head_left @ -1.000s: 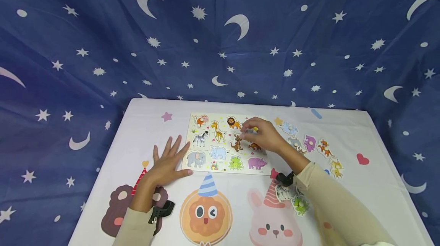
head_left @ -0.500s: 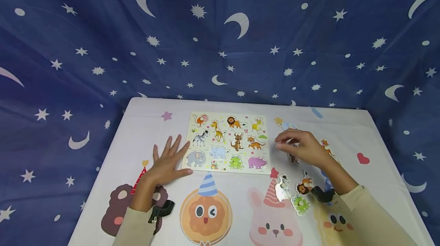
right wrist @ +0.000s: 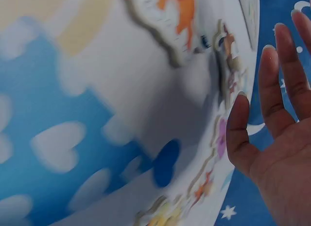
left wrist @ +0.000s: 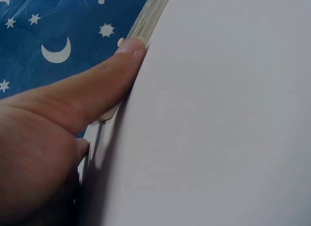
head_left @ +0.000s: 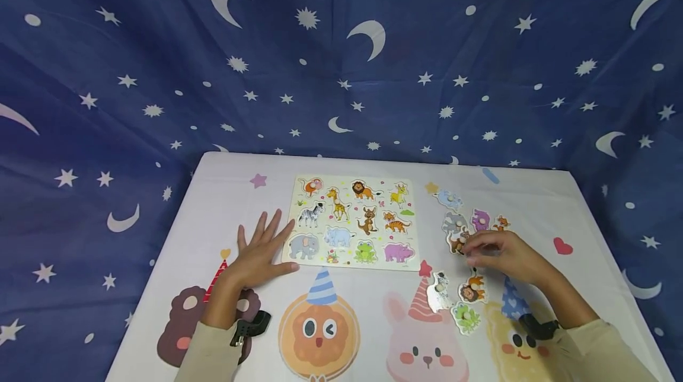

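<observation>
My left hand [head_left: 259, 256] lies with spread fingers at the left edge of an animal puzzle board [head_left: 349, 263]; its thumb [left wrist: 104, 80] touches the board's edge in the left wrist view. A monkey piece [head_left: 312, 186] with a knob sits in the board's top left corner. My right hand [head_left: 507, 256] hovers with relaxed fingers beside the kangaroo piece [head_left: 456, 243], its fingertips close to it. In the right wrist view nothing shows between the fingers [right wrist: 269, 85]. Below the hand lie a lion piece [head_left: 472, 289], a zebra piece [head_left: 440, 290] and a frog piece [head_left: 466, 318].
Behind the kangaroo piece lie an elephant piece [head_left: 453, 222], a rhino piece [head_left: 448, 199], a hippo piece [head_left: 480, 219] and a tiger piece [head_left: 501, 223]. The white tablecloth [head_left: 240, 192] has printed cartoon figures. A dark blue star curtain [head_left: 299, 103] rises behind the table.
My right hand has moved from above the board to the right and toward me, over to the loose pieces. The left hand and the board have stayed put.
</observation>
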`<state>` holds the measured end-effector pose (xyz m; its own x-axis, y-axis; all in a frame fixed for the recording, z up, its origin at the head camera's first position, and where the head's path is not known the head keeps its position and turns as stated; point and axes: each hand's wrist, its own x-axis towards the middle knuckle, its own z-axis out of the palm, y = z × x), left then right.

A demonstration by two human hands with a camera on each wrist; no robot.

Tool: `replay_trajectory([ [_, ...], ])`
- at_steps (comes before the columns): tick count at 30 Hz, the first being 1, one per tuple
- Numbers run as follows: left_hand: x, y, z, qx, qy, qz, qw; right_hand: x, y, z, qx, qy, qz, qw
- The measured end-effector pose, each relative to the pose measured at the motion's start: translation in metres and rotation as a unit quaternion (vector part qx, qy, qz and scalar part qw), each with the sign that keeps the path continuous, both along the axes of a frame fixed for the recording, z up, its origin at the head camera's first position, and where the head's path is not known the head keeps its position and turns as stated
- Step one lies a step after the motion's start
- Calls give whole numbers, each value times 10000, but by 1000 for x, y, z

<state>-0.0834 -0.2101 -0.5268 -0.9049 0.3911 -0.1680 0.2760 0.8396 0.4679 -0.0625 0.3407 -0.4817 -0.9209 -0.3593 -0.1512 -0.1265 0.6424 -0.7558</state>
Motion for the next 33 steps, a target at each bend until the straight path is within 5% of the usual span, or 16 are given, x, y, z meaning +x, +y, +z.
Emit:
replay_trajectory([
  [12,1,1,0,20,-43,-60,10000,20,16,-12,-17,-293,162,9994],
  [33,2,0,2,53,-30,4,10000,20,27,-31,-788,-726,837,9907],
])
